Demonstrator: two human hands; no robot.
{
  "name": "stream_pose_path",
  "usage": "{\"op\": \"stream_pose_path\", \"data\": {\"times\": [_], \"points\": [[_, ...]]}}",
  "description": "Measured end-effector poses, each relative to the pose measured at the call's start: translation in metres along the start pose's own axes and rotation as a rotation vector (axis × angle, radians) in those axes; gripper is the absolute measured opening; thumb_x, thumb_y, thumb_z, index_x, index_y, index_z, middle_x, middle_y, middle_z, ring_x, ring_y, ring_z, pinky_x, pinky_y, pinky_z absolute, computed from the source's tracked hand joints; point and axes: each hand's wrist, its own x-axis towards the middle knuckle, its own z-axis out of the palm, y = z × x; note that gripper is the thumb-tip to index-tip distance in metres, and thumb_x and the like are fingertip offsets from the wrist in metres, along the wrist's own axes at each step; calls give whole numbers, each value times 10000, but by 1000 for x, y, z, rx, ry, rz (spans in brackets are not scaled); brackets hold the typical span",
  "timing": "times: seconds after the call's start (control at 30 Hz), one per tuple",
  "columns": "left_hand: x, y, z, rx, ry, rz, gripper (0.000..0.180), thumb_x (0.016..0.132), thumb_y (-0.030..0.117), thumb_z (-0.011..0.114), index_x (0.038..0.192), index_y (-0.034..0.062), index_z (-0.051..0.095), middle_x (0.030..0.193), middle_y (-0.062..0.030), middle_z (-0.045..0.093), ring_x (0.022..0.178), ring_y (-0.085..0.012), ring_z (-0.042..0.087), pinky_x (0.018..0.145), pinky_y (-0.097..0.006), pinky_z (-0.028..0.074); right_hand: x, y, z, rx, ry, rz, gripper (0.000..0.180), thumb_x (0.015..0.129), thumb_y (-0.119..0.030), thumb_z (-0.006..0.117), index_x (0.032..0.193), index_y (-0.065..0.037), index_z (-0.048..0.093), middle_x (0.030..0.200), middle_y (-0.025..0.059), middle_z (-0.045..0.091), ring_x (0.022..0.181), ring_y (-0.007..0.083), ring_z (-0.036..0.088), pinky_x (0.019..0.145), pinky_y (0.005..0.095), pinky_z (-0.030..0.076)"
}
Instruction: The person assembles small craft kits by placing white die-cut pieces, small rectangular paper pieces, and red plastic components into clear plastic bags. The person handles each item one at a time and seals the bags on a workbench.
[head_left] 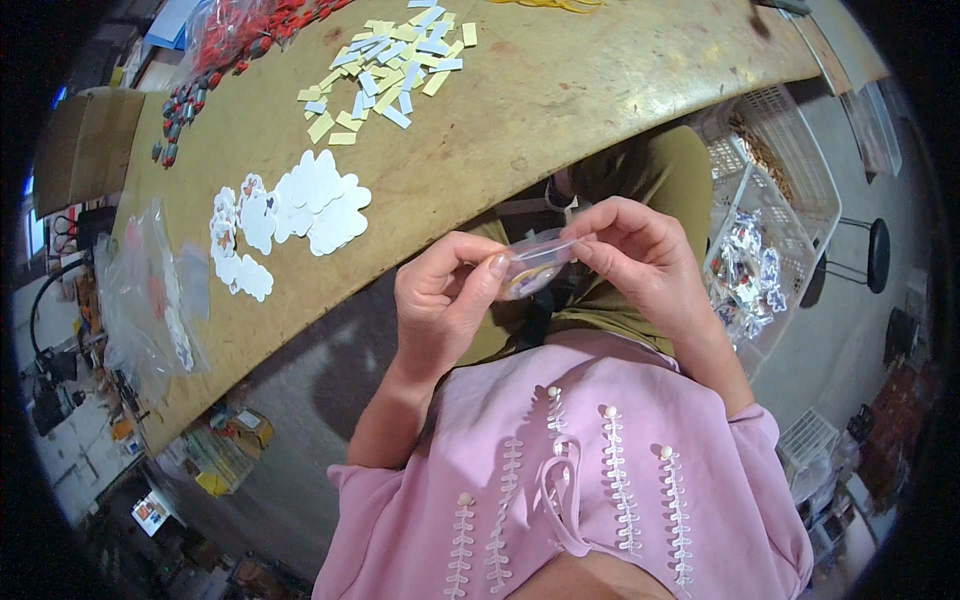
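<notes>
Over my lap, just off the table's edge, a small clear plastic bag [537, 262] hangs between my hands with small coloured pieces showing inside it. My left hand [450, 295] pinches the bag's left upper corner between thumb and fingers. At the right upper corner, my right hand [632, 255] grips the bag's edge in the same way. White cloud-shaped cards [322, 200] lie overlapping on the table to the left. Beside them are several printed cut-outs [238, 235]. Farther back is a loose pile of pale yellow and light blue strips [385, 70].
Red and grey small parts [205, 90] spread along the table's far left, near a cardboard box [90, 150]. Clear plastic bags [150, 300] lie at the left edge. To my right stands a white plastic basket [800, 200] holding filled packets [745, 275]. A dark stool [878, 256] is beyond it.
</notes>
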Motion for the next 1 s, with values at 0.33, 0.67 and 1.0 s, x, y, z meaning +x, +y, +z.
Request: {"op": "stream_pose_path", "data": {"times": [0.33,0.67,1.0], "points": [[7,-2,9,219,-84,73,117,960,-56,681,1069,-29,712,963,-29,717,868,-55,654,738,-217,521,-3,5,15,-16,134,-28,74,1021,-8,670,1038,39,725,938,28,756,889,84,708,818,255,583],[26,2,17,374,-53,81,112,864,-2,778,882,39,675,775,-6,646,624,-68,549,568,-253,456,5,8,-1,52,102,20,73,1027,-27,692,1066,24,725,954,42,759,876,92,714,810,253,585],[4,14,-3,380,61,258,99,868,7,752,881,44,661,780,-72,664,641,-153,652,590,-308,534,-59,10,-151,-513,611,-192,130,1094,-131,606,1135,-38,688,1085,29,704,923,120,661,817,284,532]]}}
